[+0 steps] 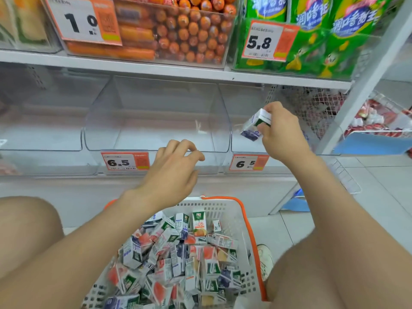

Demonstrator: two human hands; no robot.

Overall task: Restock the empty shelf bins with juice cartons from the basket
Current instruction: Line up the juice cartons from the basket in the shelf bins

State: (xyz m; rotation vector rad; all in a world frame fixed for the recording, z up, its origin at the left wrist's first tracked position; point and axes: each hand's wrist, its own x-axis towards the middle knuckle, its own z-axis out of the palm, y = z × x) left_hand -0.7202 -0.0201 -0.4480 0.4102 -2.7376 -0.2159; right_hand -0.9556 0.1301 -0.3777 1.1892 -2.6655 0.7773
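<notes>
Ok: right hand [283, 134] pinches a carton [253, 128] at the right bin [245, 103] mouth, so seat it upright at the back; left hand [176, 168], loosely curled and empty, can grab the next from the basket [225, 207].

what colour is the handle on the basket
Orange: the basket handle runs along the white basket rim; the head view shows it best.

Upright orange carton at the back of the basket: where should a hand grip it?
Likely from above: pinch the upright carton across its side faces near the green top. It stands upright, top free above the pile, while its lower end sits among other cartons.
</notes>
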